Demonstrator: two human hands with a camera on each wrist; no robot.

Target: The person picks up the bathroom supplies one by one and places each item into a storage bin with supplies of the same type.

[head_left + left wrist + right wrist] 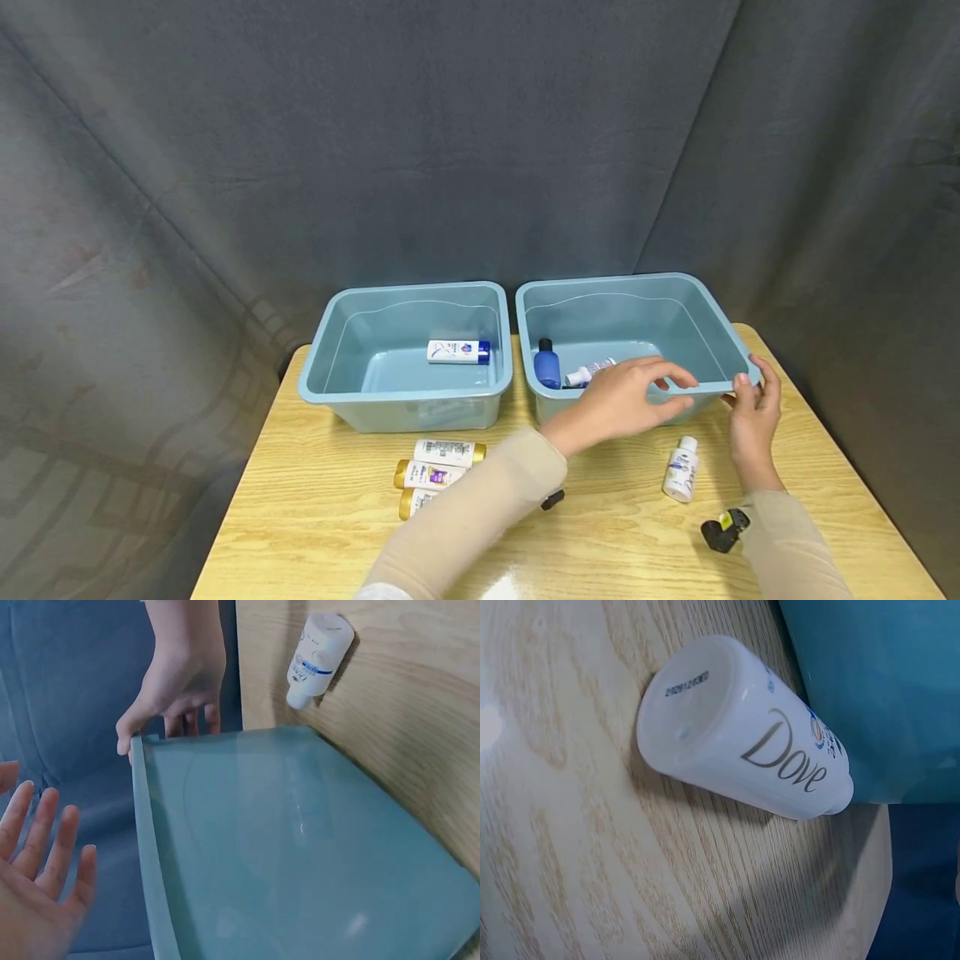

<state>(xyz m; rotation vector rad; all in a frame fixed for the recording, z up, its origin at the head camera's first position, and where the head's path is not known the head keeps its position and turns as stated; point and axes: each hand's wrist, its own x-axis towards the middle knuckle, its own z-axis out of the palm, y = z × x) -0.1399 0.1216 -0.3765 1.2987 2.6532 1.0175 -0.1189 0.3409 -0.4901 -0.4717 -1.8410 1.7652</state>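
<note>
Right fingers pinching bin, left fingers spread, Dove bottle's axis binward, cap foremost

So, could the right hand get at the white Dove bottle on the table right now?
Probably yes: the Dove bottle lies close by on the table with nothing over it. The right hand grips the right-hand bin, so it would likely have to let go first.

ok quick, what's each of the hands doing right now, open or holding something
Left hand: open, holding nothing.
Right hand: closed, gripping the near right corner of the right-hand light-blue plastic bin.
</note>
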